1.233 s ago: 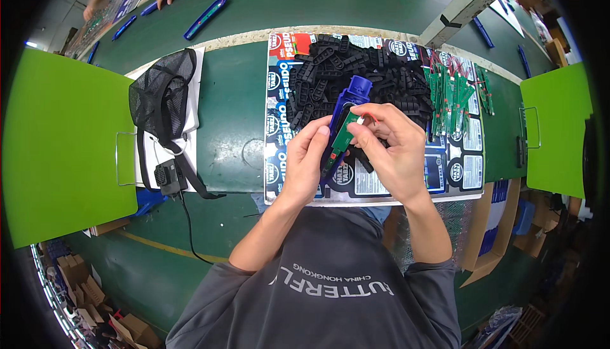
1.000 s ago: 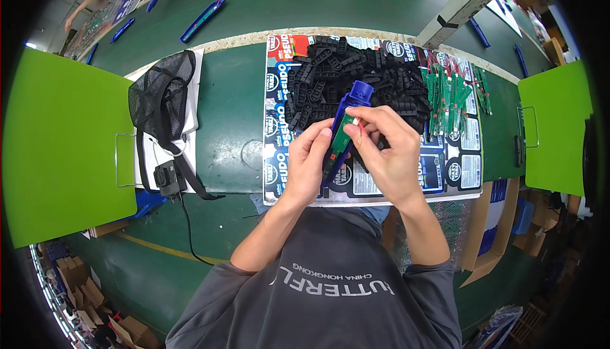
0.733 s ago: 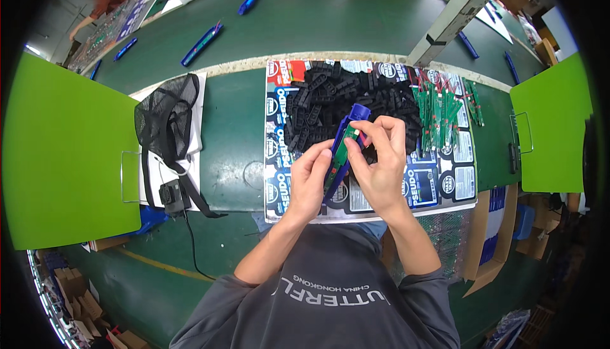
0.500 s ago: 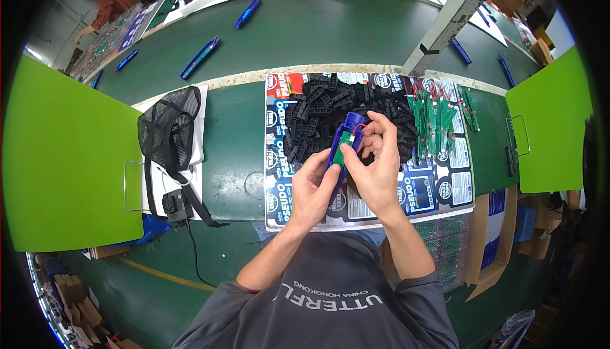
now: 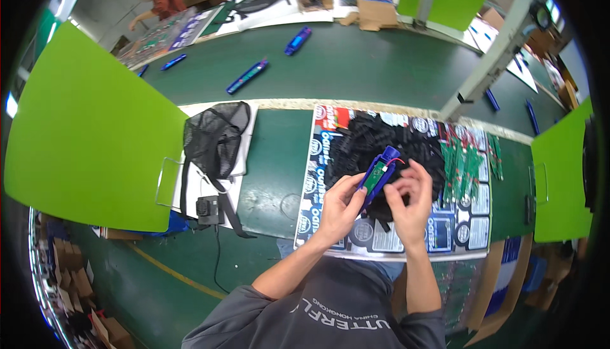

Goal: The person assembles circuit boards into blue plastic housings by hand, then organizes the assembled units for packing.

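The left grip [image 5: 340,212] was closed around the lower part of a long, deep-blue plastic casing [image 5: 388,156], its thumb along the near side. The casing was tilted, its collared end pointing away from the person and slightly rightward, its open face upward. Beyond that thumb, a narrow green circuit board [image 5: 376,179] lay inside the casing, and a thin red wire [image 5: 397,160] arched out beside the collar toward the right grip [image 5: 412,206]. That grip was open, thumb and blurred fingers parted just beside the casing; whether the thumb touched its edge could not be told.

The step in hand appeared to be fitting the board and its wiring into the casing. With the board apparently near its place, the next move seemed to call for the right fingers to guide the loose wire inside without pulling on it, while the left grip steadied the casing.

Just beyond both grips spread a heap of black ridged plastic pieces [image 5: 362,149]; to the right of them, a cluster of green boards with red wires [image 5: 462,168] lay on the worktop [image 5: 273,177].
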The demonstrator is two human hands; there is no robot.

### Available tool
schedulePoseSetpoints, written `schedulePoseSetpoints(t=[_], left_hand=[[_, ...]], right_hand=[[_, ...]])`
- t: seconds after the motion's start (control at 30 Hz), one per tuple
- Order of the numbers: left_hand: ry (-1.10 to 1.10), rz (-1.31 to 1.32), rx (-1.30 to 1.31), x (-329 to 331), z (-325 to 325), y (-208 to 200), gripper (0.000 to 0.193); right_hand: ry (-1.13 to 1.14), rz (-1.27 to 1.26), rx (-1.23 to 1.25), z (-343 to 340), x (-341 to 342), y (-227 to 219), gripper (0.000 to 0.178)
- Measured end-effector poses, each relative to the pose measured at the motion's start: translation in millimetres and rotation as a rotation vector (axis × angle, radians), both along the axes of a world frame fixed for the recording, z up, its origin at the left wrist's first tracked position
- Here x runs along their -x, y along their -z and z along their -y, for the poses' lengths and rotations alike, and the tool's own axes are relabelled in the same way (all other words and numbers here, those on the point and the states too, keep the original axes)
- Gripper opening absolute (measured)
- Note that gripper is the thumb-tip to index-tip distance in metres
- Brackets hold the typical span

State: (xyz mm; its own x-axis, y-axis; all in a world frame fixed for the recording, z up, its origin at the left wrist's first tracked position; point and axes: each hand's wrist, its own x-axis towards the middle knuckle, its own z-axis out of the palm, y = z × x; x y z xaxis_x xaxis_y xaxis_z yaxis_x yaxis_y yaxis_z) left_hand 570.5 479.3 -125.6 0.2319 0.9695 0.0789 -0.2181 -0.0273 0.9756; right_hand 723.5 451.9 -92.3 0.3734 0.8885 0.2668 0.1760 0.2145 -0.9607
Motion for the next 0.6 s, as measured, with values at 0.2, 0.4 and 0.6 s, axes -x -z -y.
schedulePoseSetpoints(t=[0.2, 0.4, 0.6], left_hand=[[-0.213, -0.284, -0.271, 25.2, -88.4, -15.4, 0.028], [-0.234, -0.628, -0.415, 7.8, -209.5, -18.1, 0.028], [-0.102, -0.88, -0.347, -62.0, -309.7, 16.8, 0.033]], right_hand=[[0.36, 0.502, -0.016, 30.4, -41.1, 31.8, 0.037], [0.42, 0.483, 0.052, 45.0, -54.9, 53.9, 0.031], [0.443, 0.281, 0.137, 43.9, -58.3, 63.1, 0.032]])
